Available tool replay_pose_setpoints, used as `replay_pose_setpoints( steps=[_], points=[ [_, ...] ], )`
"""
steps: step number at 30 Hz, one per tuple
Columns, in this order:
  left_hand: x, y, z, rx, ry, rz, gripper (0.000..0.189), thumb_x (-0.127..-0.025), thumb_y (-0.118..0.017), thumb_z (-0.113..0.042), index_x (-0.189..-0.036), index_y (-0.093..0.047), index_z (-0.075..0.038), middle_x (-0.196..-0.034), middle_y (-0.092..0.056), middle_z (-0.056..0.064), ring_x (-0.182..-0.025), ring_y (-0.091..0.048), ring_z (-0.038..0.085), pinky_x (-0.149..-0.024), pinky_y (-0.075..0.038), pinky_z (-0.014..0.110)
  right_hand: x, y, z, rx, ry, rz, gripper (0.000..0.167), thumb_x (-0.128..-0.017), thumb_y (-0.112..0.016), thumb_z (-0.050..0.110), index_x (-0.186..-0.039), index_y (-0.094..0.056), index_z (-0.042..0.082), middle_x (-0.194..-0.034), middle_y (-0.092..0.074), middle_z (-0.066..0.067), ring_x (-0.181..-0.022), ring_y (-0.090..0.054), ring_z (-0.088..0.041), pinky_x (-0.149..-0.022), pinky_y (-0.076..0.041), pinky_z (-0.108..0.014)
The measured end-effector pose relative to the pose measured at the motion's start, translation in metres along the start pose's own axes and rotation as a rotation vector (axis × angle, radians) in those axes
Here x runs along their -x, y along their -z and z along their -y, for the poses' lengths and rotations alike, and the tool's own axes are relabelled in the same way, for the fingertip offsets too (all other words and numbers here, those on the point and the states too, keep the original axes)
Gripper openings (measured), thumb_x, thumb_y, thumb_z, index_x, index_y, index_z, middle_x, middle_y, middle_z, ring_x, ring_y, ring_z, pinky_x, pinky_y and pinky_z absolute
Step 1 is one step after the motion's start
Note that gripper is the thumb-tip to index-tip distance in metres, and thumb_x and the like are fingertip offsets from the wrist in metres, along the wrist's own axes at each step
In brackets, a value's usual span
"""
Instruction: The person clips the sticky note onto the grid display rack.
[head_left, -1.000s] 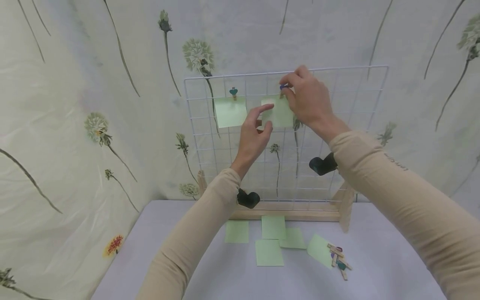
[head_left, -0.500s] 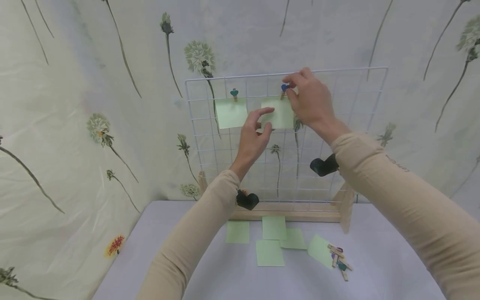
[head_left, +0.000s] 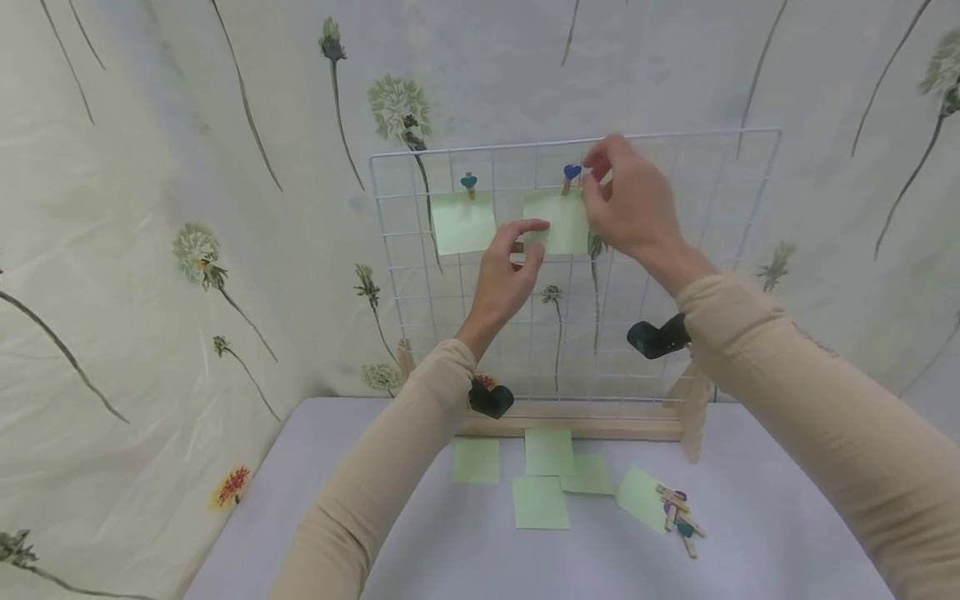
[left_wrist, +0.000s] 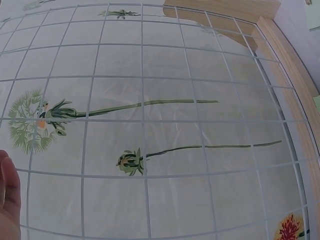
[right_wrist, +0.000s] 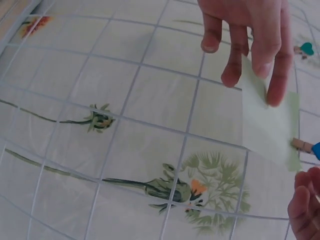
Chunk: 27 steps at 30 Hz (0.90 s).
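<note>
A pale green paper note [head_left: 566,225] hangs on the white wire grid [head_left: 457,287] under a clothespin with a blue heart [head_left: 572,173]. My left hand [head_left: 506,271] holds this note by its left side, with index finger and thumb in front; the contact of the other fingers is partly hidden. Just right of the blue-heart clothespin is my right hand [head_left: 633,196], apart from it, with loosely bent fingers and nothing in them. To the left, another green note [head_left: 461,225] hangs under a clothespin with a teal heart [head_left: 469,183].
The grid stands in a wooden base [head_left: 592,427] on a pale table [head_left: 322,467]. Several loose green notes [head_left: 542,502] lie before it. A small heap of clothespins [head_left: 681,521] overlaps the rightmost note. Behind hangs a floral cloth [head_left: 225,167].
My right hand has let go of the blue-heart clothespin and moved slightly right. The clothespin stays on the note and grid. My left hand has hardly moved.
</note>
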<state>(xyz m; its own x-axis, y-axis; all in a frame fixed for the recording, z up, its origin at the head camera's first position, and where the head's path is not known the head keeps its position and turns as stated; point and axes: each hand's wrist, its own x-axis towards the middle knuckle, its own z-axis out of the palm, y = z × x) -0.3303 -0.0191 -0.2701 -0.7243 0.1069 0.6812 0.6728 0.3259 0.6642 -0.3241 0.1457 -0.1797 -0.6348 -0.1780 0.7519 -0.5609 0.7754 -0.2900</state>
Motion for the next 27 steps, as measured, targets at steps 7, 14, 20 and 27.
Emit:
replay_pose_setpoints(
  steps=[7, 14, 20, 27],
  points=[
    [0.001, 0.001, 0.000, -0.006, 0.000, 0.002, 0.021, -0.096, -0.052, -0.017, -0.114, -0.062, -0.015, -0.119, -0.058, -0.001, -0.099, -0.054, 0.011, -0.073, -0.049, 0.020, 0.014, 0.002, -0.007, 0.004, 0.041, 0.059, 0.025, -0.094, -0.045, 0.019, -0.097, -0.061, 0.001, -0.083, -0.065, -0.015, -0.068, -0.055, -0.025, -0.061, -0.043, -0.030],
    [0.006, 0.002, 0.004, -0.023, 0.011, 0.022, 0.020, -0.095, -0.052, -0.017, -0.111, -0.064, -0.014, -0.118, -0.061, -0.002, -0.100, -0.057, 0.009, -0.073, -0.049, 0.019, 0.031, -0.003, -0.019, 0.016, 0.103, 0.085, 0.018, -0.092, -0.047, 0.015, -0.089, -0.059, 0.002, -0.074, -0.062, -0.012, -0.062, -0.051, -0.022, -0.055, -0.040, -0.030],
    [0.010, 0.004, 0.003, -0.028, 0.009, 0.045, 0.020, -0.095, -0.053, -0.016, -0.111, -0.064, -0.012, -0.118, -0.063, 0.000, -0.104, -0.059, 0.010, -0.077, -0.050, 0.019, 0.045, -0.008, -0.028, 0.010, 0.131, 0.115, 0.014, -0.091, -0.049, 0.012, -0.084, -0.059, 0.005, -0.071, -0.060, -0.009, -0.061, -0.049, -0.020, -0.055, -0.039, -0.030],
    [0.015, 0.005, 0.009, -0.036, 0.016, 0.061, 0.019, -0.095, -0.054, -0.017, -0.111, -0.063, -0.013, -0.112, -0.065, 0.001, -0.102, -0.059, 0.010, -0.078, -0.048, 0.019, 0.060, -0.015, -0.035, -0.016, 0.119, 0.127, 0.009, -0.088, -0.053, 0.010, -0.080, -0.058, 0.006, -0.068, -0.057, -0.007, -0.062, -0.047, -0.018, -0.057, -0.038, -0.029]
  ],
)
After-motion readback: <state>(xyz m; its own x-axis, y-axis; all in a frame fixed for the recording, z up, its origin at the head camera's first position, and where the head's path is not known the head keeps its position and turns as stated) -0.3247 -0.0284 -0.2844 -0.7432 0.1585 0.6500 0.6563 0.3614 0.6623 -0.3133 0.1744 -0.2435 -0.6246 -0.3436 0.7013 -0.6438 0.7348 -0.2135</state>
